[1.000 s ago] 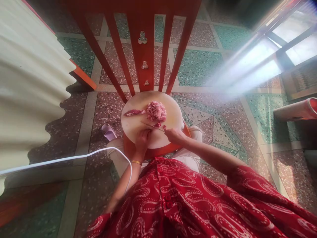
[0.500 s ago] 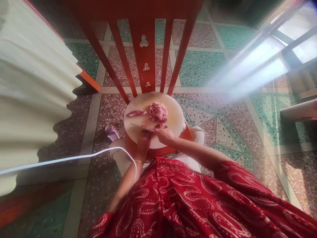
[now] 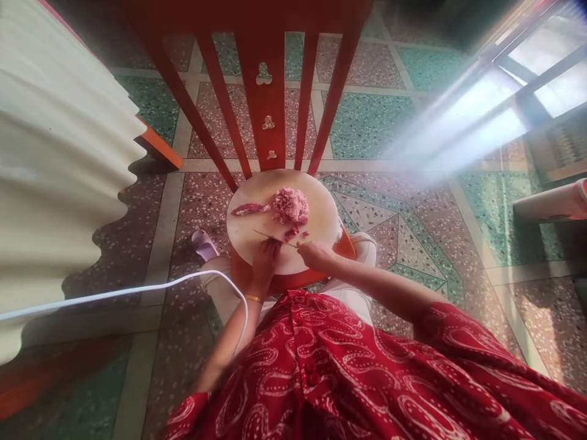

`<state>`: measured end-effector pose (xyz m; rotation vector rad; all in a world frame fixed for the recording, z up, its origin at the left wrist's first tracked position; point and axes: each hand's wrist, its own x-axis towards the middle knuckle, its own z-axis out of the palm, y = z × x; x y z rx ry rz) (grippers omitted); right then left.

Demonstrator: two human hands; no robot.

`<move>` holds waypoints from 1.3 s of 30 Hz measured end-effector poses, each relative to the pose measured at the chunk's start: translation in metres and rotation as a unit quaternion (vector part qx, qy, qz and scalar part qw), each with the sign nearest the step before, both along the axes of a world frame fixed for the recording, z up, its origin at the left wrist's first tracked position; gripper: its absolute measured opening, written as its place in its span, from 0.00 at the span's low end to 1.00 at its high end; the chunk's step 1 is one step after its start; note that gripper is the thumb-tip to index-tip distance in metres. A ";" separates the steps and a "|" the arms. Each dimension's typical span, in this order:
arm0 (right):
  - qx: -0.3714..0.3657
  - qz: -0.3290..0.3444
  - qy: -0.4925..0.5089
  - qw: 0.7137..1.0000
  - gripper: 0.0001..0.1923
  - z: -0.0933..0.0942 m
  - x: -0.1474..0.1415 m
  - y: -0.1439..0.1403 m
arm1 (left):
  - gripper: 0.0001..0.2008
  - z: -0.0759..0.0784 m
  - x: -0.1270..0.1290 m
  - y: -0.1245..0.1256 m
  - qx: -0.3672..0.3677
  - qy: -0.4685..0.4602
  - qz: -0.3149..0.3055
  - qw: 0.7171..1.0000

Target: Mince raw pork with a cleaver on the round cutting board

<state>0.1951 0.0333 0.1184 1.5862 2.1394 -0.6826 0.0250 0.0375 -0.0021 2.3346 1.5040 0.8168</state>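
My right hand (image 3: 317,254) is closed around the handle of a knife (image 3: 280,240), whose thin blade points left across the round cutting board (image 3: 243,247). Just below the blade, my left hand (image 3: 265,256) has its fingers bent together over a small piece of meat, mostly hidden under them. Beyond the knife lies a heap of chopped pink meat (image 3: 290,205). A few small red bits (image 3: 292,233) lie between heap and blade. To the heap's left rests a long strip of meat (image 3: 250,209).
The board sits on the seat of a red wooden chair (image 3: 260,36) with a slatted back. A white cable (image 3: 137,291) crosses on the left towards my left arm. A pale wavy cloth (image 3: 59,183) hangs at left. A lilac slipper (image 3: 204,244) shows beside the chair.
My right hand has shifted slightly right, and the knife with it; its blade now slants more steeply. The left hand stays at the board's near edge, its fingers a little more visible.
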 end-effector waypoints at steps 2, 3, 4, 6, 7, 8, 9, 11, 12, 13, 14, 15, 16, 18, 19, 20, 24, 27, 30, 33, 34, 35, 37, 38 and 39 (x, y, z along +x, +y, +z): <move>0.010 0.002 0.015 1.000 0.12 -0.007 -0.016 0.013 | 0.11 0.000 0.000 0.000 0.002 0.002 -0.002 1.000; 0.019 0.002 0.026 0.999 0.12 -0.009 -0.025 0.018 | 0.10 0.000 0.001 0.000 0.001 0.006 -0.003 1.000; 0.030 0.002 0.036 0.999 0.12 -0.012 -0.033 0.023 | 0.10 0.000 0.001 0.001 0.000 0.011 -0.003 1.000; 0.042 0.003 0.049 0.998 0.12 -0.013 -0.040 0.026 | 0.10 0.001 0.001 0.001 -0.003 0.016 -0.001 1.000; 0.042 0.001 0.048 0.998 0.12 -0.013 -0.039 0.025 | 0.10 0.001 0.002 0.001 -0.005 0.014 0.000 1.000; 0.037 -0.002 0.044 0.998 0.13 -0.012 -0.033 0.021 | 0.11 0.001 0.001 0.001 -0.006 0.008 0.003 1.000; 0.025 -0.007 0.037 0.999 0.13 -0.010 -0.025 0.016 | 0.11 0.001 0.001 0.001 -0.006 -0.002 0.006 1.000; -0.003 -0.027 0.018 0.999 0.13 -0.005 -0.003 0.004 | 0.12 0.001 0.000 0.001 -0.007 -0.025 0.005 1.000; -0.005 -0.041 0.007 0.999 0.13 -0.002 0.008 -0.003 | 0.12 0.002 0.000 0.000 -0.007 -0.035 0.002 0.999; -0.004 -0.053 -0.002 0.999 0.13 0.001 0.017 -0.008 | 0.13 0.002 -0.001 0.000 -0.005 -0.042 -0.002 0.999; -0.001 -0.062 -0.008 0.998 0.13 0.004 0.024 -0.013 | 0.13 0.003 -0.002 -0.001 -0.001 -0.048 -0.007 0.999; 0.005 -0.066 -0.008 0.998 0.14 0.006 0.028 -0.017 | 0.12 0.004 -0.002 -0.002 0.004 -0.053 -0.010 0.999; 0.010 -0.065 -0.004 0.998 0.14 0.009 0.028 -0.020 | 0.12 0.005 -0.002 -0.003 0.009 -0.058 -0.009 0.998; 0.014 -0.056 0.011 0.998 0.16 0.012 0.023 -0.023 | 0.12 0.010 -0.003 -0.006 0.008 -0.060 -0.005 0.998; 0.017 -0.053 0.018 0.998 0.16 0.013 0.019 -0.025 | 0.12 0.012 -0.003 -0.008 -0.001 -0.056 -0.005 0.998; 0.022 -0.051 0.025 0.998 0.17 0.014 0.016 -0.026 | 0.12 0.015 -0.003 -0.010 -0.013 -0.048 -0.006 0.999; 0.033 -0.024 0.032 0.999 0.18 0.014 0.010 -0.029 | 0.14 0.024 -0.003 -0.014 -0.049 -0.024 -0.015 0.998; 0.032 0.003 0.022 0.999 0.19 0.013 0.011 -0.025 | 0.15 0.029 -0.004 -0.014 -0.062 -0.025 -0.023 0.997; 0.020 0.017 0.023 0.999 0.18 0.008 0.002 -0.011 | 0.15 0.034 -0.005 -0.014 -0.079 -0.031 -0.031 0.996; 0.033 0.021 0.037 0.999 0.16 0.002 -0.022 0.009 | 0.14 0.041 -0.009 -0.018 -0.095 -0.037 -0.035 0.994; 0.042 0.022 0.045 0.998 0.16 0.000 -0.030 0.014 | 0.14 0.044 -0.011 -0.021 -0.100 -0.039 -0.036 0.994; 0.052 0.024 0.053 0.997 0.16 -0.002 -0.037 0.018 | 0.14 0.047 -0.014 -0.025 -0.104 -0.041 -0.037 0.993; 0.061 0.025 0.062 0.996 0.15 -0.004 -0.042 0.021 | 0.14 0.055 -0.022 -0.036 -0.112 -0.046 -0.039 0.992; 0.060 0.023 0.062 0.996 0.15 -0.004 -0.038 0.019 | 0.15 0.059 -0.027 -0.043 -0.116 -0.049 -0.040 0.991; 0.053 0.018 0.058 0.997 0.15 -0.004 -0.032 0.015 | 0.15 0.062 -0.032 -0.052 -0.121 -0.053 -0.041 0.990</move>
